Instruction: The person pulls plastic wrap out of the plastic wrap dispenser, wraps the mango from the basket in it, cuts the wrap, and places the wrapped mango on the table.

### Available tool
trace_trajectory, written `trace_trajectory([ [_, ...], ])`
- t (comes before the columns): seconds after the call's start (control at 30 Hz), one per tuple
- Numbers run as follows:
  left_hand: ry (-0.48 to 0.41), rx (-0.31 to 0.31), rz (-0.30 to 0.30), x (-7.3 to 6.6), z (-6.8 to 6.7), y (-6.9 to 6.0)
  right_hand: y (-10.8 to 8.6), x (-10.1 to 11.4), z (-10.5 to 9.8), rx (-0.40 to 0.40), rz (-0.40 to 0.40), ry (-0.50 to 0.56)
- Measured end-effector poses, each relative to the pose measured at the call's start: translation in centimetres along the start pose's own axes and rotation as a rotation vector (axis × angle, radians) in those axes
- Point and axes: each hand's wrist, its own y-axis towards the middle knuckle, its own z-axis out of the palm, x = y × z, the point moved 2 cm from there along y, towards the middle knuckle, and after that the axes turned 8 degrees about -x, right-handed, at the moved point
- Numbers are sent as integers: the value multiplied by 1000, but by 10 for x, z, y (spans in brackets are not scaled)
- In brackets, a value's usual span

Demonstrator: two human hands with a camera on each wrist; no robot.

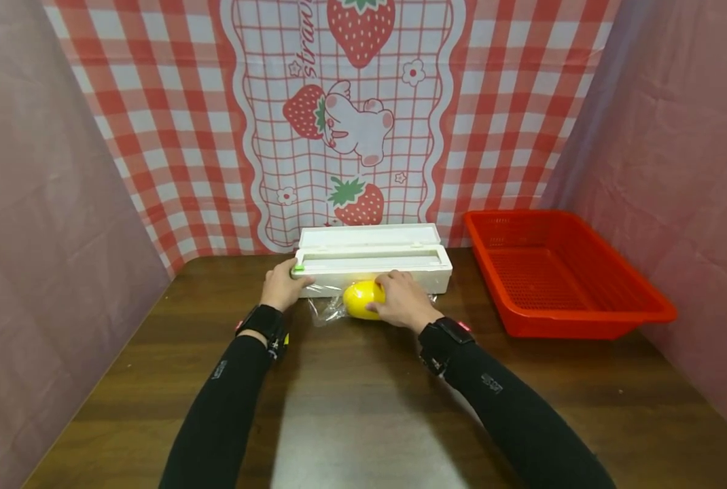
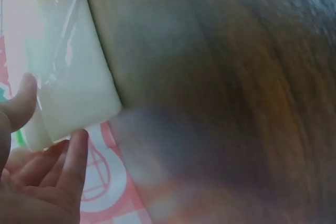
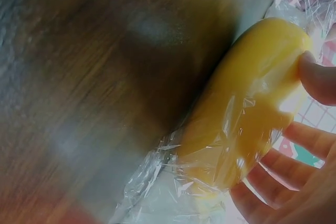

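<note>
Left hand [image 1: 280,285] grips white box [image 1: 339,277]; right hand [image 1: 408,300] grips film-covered yellow object [image 1: 359,300]; cloth [image 1: 351,136] reads "straw…".

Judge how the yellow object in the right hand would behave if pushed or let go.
The yellow object would probably roll, since its sides are smoothly rounded. It may feel slippery, as shiny clear film lies over part of it. It seems fairly firm: the right hand grips it without any visible dent.
</note>
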Motion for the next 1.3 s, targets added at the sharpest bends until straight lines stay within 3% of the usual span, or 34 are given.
trace_trajectory([
  [0.17, -20, -21, 3, 7, 2, 2, 1, -1, -2, 24, -7, 3],
  [0.47, -46, 6, -11, 14, 4, 3, 8, 2, -12, 97, -46, -10],
  [0.7, -58, 0, -15, 14, 4, 4, 21, 9, -21, 76, -103, -36],
  [1.0, -57, 3, -21, 16, 5, 5, 49, 41, -18, 3, -279, 7],
  [1.17, -66, -7, -21, 16, 6, 6, 66, 60, -9, 49, -342, 20],
  [1.3, -49, -24, -4, 16, 7, 7, 76, 75, 1, 104, -364, -53],
])
